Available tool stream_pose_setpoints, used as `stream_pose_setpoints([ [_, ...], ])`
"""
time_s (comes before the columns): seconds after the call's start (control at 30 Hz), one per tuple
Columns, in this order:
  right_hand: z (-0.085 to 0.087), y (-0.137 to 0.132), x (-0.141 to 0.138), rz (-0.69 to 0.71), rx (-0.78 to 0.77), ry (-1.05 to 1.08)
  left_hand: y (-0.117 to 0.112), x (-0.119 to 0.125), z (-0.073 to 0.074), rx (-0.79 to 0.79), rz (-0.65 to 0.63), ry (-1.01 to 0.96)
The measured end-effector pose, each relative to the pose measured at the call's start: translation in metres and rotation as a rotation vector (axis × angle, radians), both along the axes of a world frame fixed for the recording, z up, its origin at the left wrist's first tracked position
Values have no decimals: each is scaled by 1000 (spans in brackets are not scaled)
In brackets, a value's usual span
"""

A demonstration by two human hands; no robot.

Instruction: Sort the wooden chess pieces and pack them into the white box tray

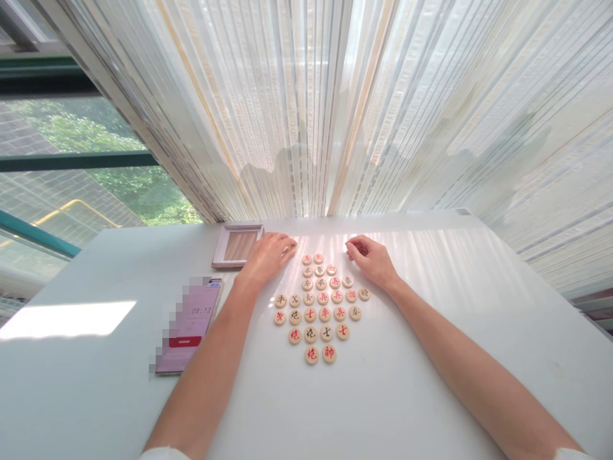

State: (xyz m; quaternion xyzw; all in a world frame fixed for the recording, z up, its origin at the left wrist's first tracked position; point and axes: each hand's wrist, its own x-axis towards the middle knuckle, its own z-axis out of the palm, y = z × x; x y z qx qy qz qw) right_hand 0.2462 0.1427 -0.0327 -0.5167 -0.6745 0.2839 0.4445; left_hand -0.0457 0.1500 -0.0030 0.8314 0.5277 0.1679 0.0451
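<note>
Round wooden xiangqi pieces with red and black characters lie flat on the white table in several rows, forming a rough diamond; a black cannon piece (311, 334) and a red general piece (329, 354) are in the near rows. My left hand (271, 254) rests beyond the upper left of the rows, beside the box's right edge. Its fingers are bent together, and what they hold, if anything, is hidden. At the upper right of the rows is my right hand (372, 257), fingers curled and thumb against the index finger. I cannot make out anything in it. Both hands are apart from the laid-out pieces.
A shallow, light-framed box (221, 249) with a brownish inside stands at the back left, partly behind my left hand. Nearer lies a phone (189, 326) showing a timer, partly pixelated. Striped curtains (316, 115) hang behind the table (383, 396), beside a window (105, 147).
</note>
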Motion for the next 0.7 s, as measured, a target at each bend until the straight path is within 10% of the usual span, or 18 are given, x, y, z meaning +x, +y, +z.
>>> stream_pose_setpoints([
  [0.43, 2, -1, -1, -1, -12, 10, 2, 0, 2, -35, 27, -98],
  [0.7, 12, -2, -5, -18, -14, 46, -7, 8, 36, -449, -98, -790],
])
